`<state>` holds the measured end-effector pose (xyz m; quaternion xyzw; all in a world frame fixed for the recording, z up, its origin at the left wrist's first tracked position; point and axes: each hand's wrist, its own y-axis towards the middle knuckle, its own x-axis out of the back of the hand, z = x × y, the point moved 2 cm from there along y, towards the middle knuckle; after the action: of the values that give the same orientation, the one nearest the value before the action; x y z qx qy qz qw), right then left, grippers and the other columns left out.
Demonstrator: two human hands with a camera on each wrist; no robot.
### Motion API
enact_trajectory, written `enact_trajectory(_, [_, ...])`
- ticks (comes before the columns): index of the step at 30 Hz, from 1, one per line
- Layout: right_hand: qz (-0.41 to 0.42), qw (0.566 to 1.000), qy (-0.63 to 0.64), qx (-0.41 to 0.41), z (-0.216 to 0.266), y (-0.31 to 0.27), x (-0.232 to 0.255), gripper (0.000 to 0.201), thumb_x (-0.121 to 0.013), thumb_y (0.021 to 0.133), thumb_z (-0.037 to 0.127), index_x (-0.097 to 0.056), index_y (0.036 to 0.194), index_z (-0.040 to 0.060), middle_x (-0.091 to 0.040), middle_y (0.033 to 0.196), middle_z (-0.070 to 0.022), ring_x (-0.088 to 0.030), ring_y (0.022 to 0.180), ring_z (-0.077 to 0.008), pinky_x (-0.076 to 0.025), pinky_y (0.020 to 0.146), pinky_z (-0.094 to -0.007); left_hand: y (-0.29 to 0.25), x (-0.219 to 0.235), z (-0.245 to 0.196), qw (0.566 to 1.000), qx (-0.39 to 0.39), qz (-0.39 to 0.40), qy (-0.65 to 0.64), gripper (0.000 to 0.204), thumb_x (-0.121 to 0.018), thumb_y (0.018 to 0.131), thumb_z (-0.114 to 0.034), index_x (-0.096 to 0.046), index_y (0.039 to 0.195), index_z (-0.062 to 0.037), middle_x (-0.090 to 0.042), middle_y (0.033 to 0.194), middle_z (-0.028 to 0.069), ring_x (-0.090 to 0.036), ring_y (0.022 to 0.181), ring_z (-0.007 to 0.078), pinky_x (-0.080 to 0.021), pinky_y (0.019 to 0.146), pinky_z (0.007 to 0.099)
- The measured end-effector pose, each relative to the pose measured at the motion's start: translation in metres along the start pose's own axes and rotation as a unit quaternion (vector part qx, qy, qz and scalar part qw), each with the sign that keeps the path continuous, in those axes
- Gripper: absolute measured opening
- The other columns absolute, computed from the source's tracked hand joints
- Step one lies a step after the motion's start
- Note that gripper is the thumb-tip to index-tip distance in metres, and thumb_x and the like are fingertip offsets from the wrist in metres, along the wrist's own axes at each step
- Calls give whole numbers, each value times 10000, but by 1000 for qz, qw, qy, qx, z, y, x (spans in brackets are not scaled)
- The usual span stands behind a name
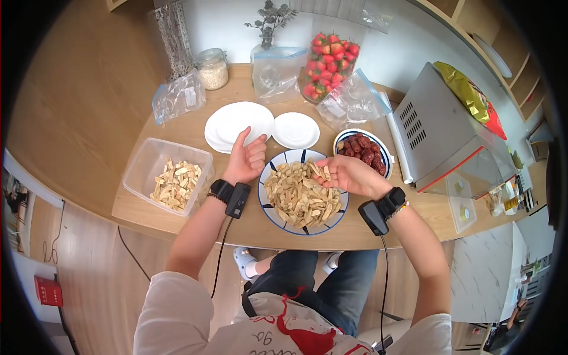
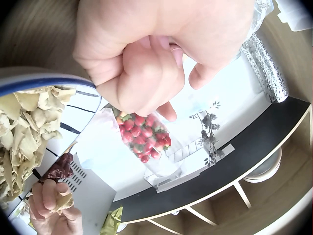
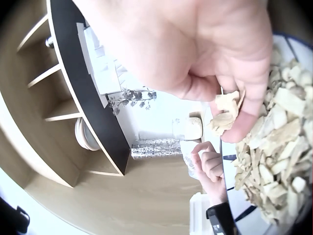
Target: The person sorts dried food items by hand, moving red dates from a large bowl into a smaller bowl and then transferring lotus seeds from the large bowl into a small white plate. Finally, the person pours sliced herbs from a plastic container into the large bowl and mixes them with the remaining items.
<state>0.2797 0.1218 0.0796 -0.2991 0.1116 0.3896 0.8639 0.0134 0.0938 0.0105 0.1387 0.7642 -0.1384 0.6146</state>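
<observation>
My right hand pinches a few pale dried slices between thumb and fingers. It is over the right rim of a white bowl with blue stripes, heaped with more dried slices. At the bowl's upper left is my left hand, thumb pointing up and fingers loosely curled with nothing in them. Farther left, a clear plastic tub has chunkier pale pieces inside. Behind my right hand stands a bowl of dried red dates.
White plates and a small white plate lie behind the bowl. Farther back are a bag of strawberries, clear zip bags and a jar of oats. A grey boxy appliance takes up the right side.
</observation>
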Motion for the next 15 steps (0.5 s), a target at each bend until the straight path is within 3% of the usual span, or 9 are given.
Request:
enact_trajectory(6, [-26,999,47,5,-9,13,-11,275,-465,950,311,-554,910,53,-592,858,-28,-530,682,-130,-457,634,-223,1,3,-1,1000,-2,4,8,352,-504,904,-412,-513,939,-62,-204,535,-82,-171,388,39,-121,345,200])
enact_trajectory(9, [49,994,82,-46,-12,23,-12,260,-473,947,317,-549,884,76,-552,786,3,-473,618,-113,-411,550,-199,0,2,-2,1000,7,10,-9,345,-512,902,-404,-509,937,-61,-203,537,-82,-173,390,36,-122,343,195])
enact_trajectory(13, [88,984,154,-34,-16,35,-19,223,-487,938,271,-534,867,65,-524,752,-1,-473,619,-116,-377,510,-194,-1,1,0,1000,-3,7,6,341,-525,897,-396,-508,943,-59,-207,541,-82,-179,391,34,-125,344,193])
enact_trajectory(15, [47,983,174,-25,-14,35,-29,202,-477,938,235,-532,868,53,-523,738,-4,-480,622,-109,-392,520,-194,-1,0,1,1000,-4,-1,13,342,-526,896,-397,-508,942,-59,-208,540,-82,-180,389,34,-126,342,194])
